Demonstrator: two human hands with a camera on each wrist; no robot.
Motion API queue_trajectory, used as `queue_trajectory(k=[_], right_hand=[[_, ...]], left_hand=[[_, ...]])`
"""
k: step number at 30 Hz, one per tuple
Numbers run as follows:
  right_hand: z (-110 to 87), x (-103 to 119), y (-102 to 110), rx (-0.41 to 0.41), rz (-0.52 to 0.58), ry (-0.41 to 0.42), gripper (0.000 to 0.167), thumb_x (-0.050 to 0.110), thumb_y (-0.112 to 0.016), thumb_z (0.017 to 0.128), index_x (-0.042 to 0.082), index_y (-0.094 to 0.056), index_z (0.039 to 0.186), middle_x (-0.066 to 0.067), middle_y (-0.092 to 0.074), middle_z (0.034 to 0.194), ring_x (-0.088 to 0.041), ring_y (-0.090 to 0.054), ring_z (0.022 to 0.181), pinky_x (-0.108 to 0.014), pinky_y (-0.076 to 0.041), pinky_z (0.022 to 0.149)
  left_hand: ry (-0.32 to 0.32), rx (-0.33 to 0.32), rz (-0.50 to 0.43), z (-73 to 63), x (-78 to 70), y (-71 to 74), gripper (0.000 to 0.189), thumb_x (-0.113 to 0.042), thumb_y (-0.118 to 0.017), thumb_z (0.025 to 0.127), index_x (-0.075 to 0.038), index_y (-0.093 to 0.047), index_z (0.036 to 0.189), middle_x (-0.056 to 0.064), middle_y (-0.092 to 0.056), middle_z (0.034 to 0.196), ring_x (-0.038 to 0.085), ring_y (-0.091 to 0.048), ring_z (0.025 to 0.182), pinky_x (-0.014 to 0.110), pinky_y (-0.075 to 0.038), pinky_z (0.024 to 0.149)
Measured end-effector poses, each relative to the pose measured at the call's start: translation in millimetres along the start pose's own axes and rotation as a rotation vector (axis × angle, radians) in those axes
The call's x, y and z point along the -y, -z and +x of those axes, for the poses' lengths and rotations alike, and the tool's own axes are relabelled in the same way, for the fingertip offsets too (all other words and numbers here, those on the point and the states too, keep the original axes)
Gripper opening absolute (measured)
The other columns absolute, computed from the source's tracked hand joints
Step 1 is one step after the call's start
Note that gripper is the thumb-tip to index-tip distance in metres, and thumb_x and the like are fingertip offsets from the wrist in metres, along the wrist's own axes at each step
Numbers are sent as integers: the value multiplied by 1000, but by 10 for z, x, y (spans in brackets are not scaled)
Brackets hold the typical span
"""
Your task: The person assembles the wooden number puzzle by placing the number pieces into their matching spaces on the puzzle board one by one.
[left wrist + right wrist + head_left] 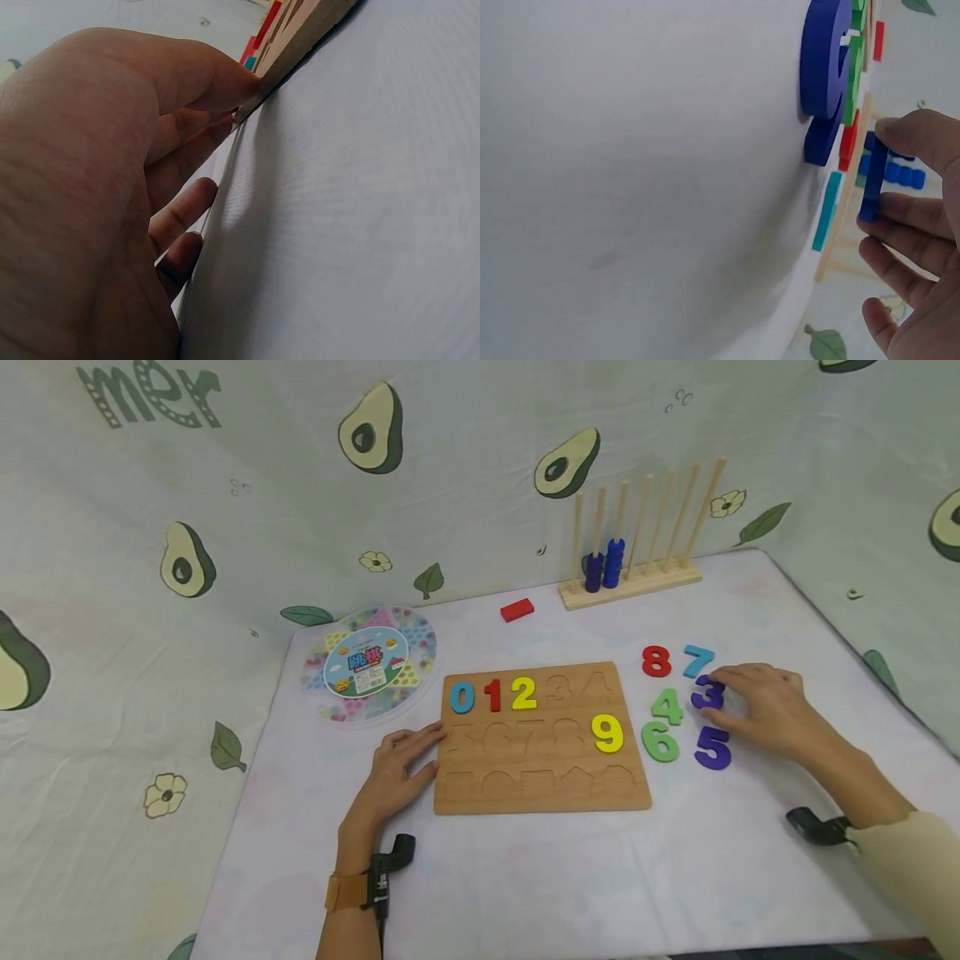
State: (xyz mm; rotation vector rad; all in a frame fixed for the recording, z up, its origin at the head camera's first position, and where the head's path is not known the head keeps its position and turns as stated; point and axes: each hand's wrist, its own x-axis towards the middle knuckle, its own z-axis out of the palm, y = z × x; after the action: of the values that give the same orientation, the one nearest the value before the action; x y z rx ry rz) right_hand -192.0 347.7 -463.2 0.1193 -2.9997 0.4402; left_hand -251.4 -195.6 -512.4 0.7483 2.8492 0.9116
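Note:
My right hand (768, 706) pinches a purple number 3 (708, 693) between thumb and fingertips. In the right wrist view this 3 (874, 180) is seen edge-on, raised off the table. My left hand (393, 772) rests at the left edge of a wooden number board (540, 793), thumb and fingertips touching that edge. Set in the board are a blue 0 (462, 697), a red 1 (492, 695), a yellow 2 (524, 693) and a yellow 9 (607, 733); its other recesses show bare wood.
Right of the board lie a red 8 (656, 662), blue 7 (699, 660), green 4 (667, 707), green 6 (660, 742) and purple 5 (712, 748). Behind stand a peg rack (637, 592) with blue beads, a red block (517, 610) and a round game box (367, 662).

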Motion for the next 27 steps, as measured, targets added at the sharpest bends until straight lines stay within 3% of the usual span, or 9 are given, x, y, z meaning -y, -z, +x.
queue_trajectory(k=[7,27], right_hand=[[63,144,-5,41,-4,34,66,33,-80,84,-6,-56,132,-34,-49,134,-53,-36,126,-68,-20,97],[254,475,-42,60,-10,137,63,33,-80,84,-2,-60,132,-31,-54,135,-51,-37,130,-67,-21,99]], left_hand=[[-35,-9,-8,-17,4,18,49,-26,-62,98,-27,-54,147,-13,-45,153,25,-35,132,54,-23,105],[-51,-19,10,-8,25,-11,50,-28,-61,99,-27,-53,147,-15,-43,154,23,-35,132,53,-25,103]])
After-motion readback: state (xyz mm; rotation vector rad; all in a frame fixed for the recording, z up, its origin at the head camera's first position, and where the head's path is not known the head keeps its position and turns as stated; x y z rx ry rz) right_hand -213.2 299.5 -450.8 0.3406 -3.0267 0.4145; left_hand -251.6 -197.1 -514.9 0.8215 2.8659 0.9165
